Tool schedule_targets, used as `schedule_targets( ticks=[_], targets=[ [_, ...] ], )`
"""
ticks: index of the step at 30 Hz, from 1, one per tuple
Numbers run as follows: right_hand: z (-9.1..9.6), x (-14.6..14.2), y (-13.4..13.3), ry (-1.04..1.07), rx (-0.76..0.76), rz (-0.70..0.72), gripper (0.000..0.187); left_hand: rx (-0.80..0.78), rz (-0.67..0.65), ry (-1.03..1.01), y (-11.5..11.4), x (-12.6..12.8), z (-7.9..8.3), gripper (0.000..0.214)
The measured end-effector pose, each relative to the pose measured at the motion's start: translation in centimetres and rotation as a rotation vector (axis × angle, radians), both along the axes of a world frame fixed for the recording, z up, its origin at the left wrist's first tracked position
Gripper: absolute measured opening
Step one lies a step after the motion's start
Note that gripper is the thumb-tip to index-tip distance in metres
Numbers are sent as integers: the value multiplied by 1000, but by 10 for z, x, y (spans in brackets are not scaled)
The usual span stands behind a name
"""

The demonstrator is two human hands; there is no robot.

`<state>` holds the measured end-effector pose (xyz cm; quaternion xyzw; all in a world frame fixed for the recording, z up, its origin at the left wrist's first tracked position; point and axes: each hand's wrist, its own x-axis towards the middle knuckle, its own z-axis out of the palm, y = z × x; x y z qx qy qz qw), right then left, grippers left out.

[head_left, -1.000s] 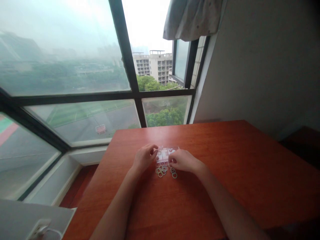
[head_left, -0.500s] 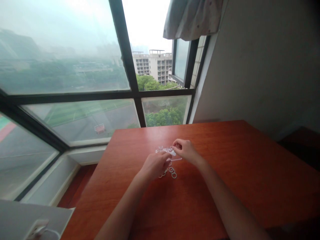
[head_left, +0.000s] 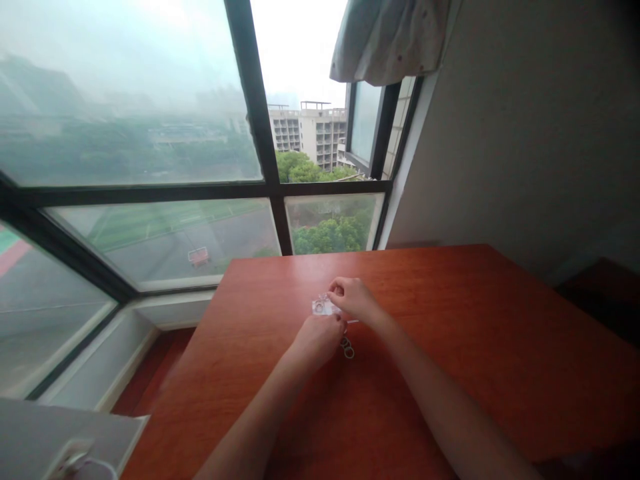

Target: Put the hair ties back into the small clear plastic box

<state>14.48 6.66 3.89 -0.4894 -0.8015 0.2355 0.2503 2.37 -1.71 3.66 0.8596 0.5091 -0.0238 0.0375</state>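
A clear plastic piece (head_left: 319, 308) with small upright parts lies on the table, and a round ring outline shows on its left part. My right hand (head_left: 354, 298) is over its far right side, thumb and fingers pinched together at the small parts; whatever they hold is too small to make out. Just nearer to me, my left hand (head_left: 319, 339) is closed with its fingers curled down at the piece's near edge. Its fingertips are hidden, so what they grip cannot be made out. Several pale rings (head_left: 349, 352) lie beside the left hand, partly covered by it.
The reddish-brown wooden table (head_left: 470, 347) reaches from the window to my front. Dark window frames (head_left: 210, 193) border its far side, with one pane open under a curtain (head_left: 390, 47). A grey wall (head_left: 510, 147) rises on the right. A white socket with a cable (head_left: 75, 460) is at lower left.
My right hand has shifted left across the clear plastic piece. My left hand has come slightly nearer to me, its fingers more curled, and now covers more of the rings.
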Motion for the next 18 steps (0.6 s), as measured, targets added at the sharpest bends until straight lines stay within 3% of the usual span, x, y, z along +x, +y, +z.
schedule_targets(
  ticks=[8,18],
  targets=[
    [-13,-19,5,-106,-39,43,15,-15,-11,6,0,0,2,27],
    [-13,18,5,73,-22,-12,10,46,45,-193,5,-14,5,15]
  ],
)
